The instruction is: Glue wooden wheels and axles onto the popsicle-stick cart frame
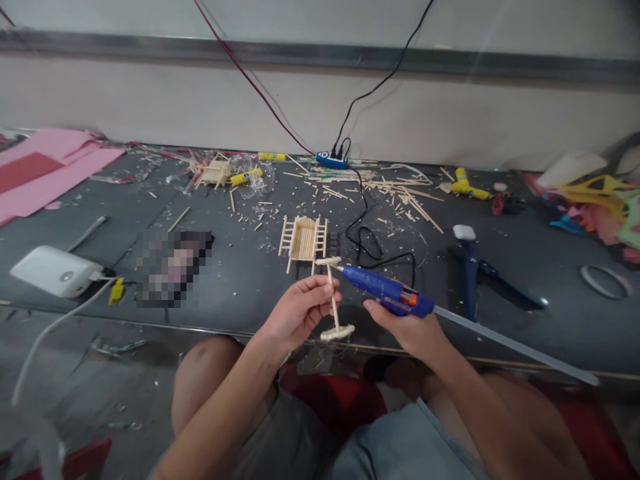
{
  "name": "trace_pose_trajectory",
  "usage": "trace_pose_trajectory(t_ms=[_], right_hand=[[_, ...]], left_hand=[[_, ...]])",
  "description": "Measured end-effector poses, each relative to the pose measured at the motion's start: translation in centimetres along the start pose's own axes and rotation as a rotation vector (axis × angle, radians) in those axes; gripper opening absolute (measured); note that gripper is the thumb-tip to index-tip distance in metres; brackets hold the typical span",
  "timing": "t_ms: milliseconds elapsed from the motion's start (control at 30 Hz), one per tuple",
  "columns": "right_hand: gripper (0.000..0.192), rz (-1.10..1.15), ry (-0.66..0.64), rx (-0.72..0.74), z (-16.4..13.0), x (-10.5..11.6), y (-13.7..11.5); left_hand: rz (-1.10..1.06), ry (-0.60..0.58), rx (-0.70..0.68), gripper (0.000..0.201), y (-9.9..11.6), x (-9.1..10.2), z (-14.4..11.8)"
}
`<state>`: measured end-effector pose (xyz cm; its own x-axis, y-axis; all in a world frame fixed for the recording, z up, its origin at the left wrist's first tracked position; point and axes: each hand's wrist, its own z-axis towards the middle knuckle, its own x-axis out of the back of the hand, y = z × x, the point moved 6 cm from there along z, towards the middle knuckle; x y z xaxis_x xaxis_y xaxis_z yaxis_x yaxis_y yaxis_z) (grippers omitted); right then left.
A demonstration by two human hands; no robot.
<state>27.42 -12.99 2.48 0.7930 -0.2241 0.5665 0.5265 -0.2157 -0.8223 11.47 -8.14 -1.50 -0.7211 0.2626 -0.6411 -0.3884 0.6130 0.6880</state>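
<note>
Pinched in my left hand (306,305) is a wheel axle (335,303), a thin wooden stick with a pale disc seen edge-on at each end. My right hand (407,328) is wrapped round a blue hot glue gun (383,288); its nozzle points left and meets or nearly meets the stick just below the upper disc. A long translucent glue stick (515,343) trails out of the gun's back. Just beyond my left hand, a small cart body (304,239) made of wooden sticks rests on the dark table.
Loose sticks (400,190) and offcuts lie along the back near a blue power strip (331,160). A black cord (367,240) curls beyond the gun. At left are a white power bank (57,271) and a blurred-out phone (175,270); blue-handled cutters (470,277) lie at right.
</note>
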Motion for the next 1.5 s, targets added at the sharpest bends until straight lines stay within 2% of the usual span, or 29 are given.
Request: trace_pose_trajectory(t_ms=[200, 500, 633, 767, 1067, 1233, 1367, 1500], right_hand=[[0.017, 0.002, -0.007, 0.000, 0.0, 0.0, 0.1], [0.017, -0.028, -0.083, 0.026, 0.0, -0.1, -0.2], [0.016, -0.029, -0.046, 0.022, 0.0, 0.0, -0.2], [0.016, -0.041, -0.094, 0.033, 0.0, -0.1, -0.3], [0.016, -0.057, -0.097, 0.033, 0.0, 0.2, -0.5], [0.017, 0.023, -0.030, -0.025, -0.3, 0.3, -0.3], [0.018, 0.151, -0.003, -0.132, 0.1, 0.5, 1.0], [0.025, 0.425, -0.045, -0.154, 2.1, 0.6, 2.8]], left_hand=[[0.009, -0.017, -0.002, 0.011, 0.0, 0.0, 0.0], [0.019, -0.015, -0.006, 0.010, -0.1, 0.1, 0.0], [0.028, -0.044, -0.022, 0.007, -0.1, 0.0, 0.0], [0.043, -0.047, -0.038, 0.009, 0.0, -0.1, 0.0], [0.058, -0.049, -0.039, 0.012, 0.1, -0.2, 0.0], [0.067, -0.032, -0.031, 0.012, 0.0, 0.1, 0.0], [0.064, 0.017, -0.045, 0.012, 0.2, 0.4, 0.1], [0.104, 0.093, -0.081, 0.014, 0.5, 0.8, 0.3]])
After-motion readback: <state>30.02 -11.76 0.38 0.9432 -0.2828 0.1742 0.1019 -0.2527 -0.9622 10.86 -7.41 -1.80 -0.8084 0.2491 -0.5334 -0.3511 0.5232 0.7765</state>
